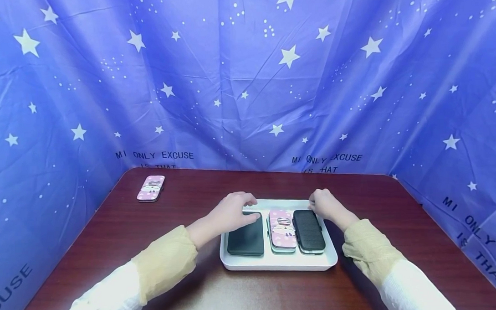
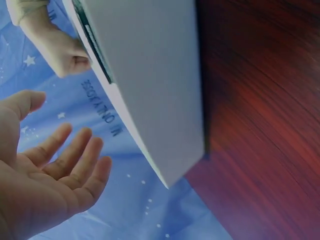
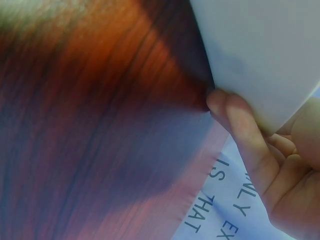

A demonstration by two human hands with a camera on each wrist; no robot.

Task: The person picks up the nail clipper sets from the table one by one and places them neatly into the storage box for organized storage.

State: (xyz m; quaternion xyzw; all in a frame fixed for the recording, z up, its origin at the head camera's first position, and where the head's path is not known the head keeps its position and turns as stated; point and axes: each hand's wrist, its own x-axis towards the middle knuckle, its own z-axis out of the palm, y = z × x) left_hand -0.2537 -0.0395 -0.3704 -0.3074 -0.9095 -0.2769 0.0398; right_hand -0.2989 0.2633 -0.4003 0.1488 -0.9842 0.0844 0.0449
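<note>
A white rectangular tray [image 1: 280, 262] lies on the table. In its left part is a flat black case [image 1: 245, 237]. The middle holds a pink patterned case [image 1: 282, 233] on top of a pale-edged one, and at the right lies a black textured case [image 1: 309, 228] with a pale edge showing beneath. My right hand [image 1: 326, 204] grips the tray's far right corner; in the right wrist view its fingers [image 3: 245, 125] curl against the outer wall. Above the tray's far left part hovers my left hand [image 1: 235, 211], its fingers loosely bent and holding nothing in the left wrist view.
Another pink patterned case [image 1: 150, 188] lies at the far left of the dark red wooden table [image 1: 183, 193]. A blue curtain [image 1: 229, 82] with white stars hangs behind the table and along both sides.
</note>
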